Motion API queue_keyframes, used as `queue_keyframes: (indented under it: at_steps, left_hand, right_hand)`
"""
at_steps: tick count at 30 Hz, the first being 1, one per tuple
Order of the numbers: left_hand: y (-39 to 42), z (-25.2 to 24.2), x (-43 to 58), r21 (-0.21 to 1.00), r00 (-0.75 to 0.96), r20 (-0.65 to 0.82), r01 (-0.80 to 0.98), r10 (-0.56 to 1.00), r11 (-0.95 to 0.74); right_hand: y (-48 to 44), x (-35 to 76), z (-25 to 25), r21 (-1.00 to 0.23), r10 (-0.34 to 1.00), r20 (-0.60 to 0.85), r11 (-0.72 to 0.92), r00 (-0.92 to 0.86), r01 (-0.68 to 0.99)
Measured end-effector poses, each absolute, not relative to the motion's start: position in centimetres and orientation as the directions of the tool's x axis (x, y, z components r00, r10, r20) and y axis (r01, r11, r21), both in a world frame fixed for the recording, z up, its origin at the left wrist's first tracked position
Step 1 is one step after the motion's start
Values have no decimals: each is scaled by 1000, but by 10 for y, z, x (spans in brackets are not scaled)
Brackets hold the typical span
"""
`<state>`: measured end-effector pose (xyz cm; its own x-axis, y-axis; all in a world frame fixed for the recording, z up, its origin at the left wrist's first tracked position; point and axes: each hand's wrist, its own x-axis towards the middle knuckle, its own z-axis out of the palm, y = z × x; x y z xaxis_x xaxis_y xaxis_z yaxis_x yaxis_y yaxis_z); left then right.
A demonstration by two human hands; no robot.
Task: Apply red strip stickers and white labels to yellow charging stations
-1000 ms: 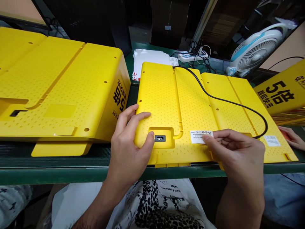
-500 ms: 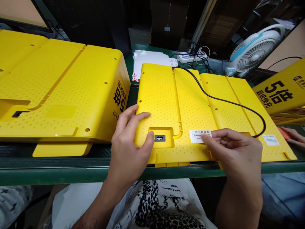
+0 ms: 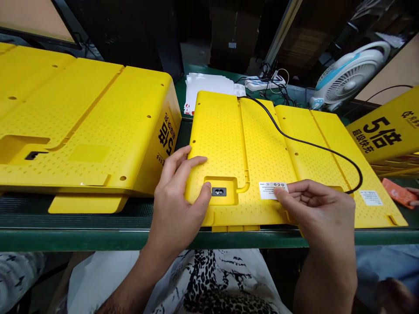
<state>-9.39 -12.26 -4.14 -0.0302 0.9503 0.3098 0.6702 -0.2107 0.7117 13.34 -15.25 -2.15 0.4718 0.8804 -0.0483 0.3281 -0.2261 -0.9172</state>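
Note:
A yellow plastic housing [image 3: 218,135] lies in front of me, with a black two-pin socket [image 3: 219,192] in its recess. My left hand [image 3: 180,198] rests on its left edge, fingers spread, the thumb beside the socket. Between the thumb and forefinger of my right hand [image 3: 316,205] is the right end of a white printed label [image 3: 266,190]. That label is over the housing's surface, right of the recess; I cannot tell how much of it touches. A black cable [image 3: 314,140] loops from the housing's far edge over to the right.
A similar housing with a label [image 3: 371,198] adjoins on the right; a large yellow housing [image 3: 98,117] stands left. Behind are white sheets [image 3: 209,87], a power strip [image 3: 262,83] and a fan [image 3: 350,78]. Another person's hand [image 3: 415,196] touches an orange item [image 3: 397,192] at far right.
My right hand and the label have shifted very slightly left. My left hand keeps its place. At the far right, more of the orange item shows by the other person's hand.

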Motion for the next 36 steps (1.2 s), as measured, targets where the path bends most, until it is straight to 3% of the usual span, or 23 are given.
queue_keyframes:
  at_steps: [14,24,36]
  left_hand:
    - [-124,-44,-94,732,-55,281,658,958,-177]
    - [-122,-42,-95,709,-32,295,677,955,-197]
    - [-121,-45,-96,707,-22,298,677,954,-205]
  right_hand:
    - [-151,133,-22,-917,869,-114,-278,481,285]
    - [-147,132,-18,-892,911,-68,-238,406,384]
    - [-137,134,-9,-853,945,-147,-270,291,447]
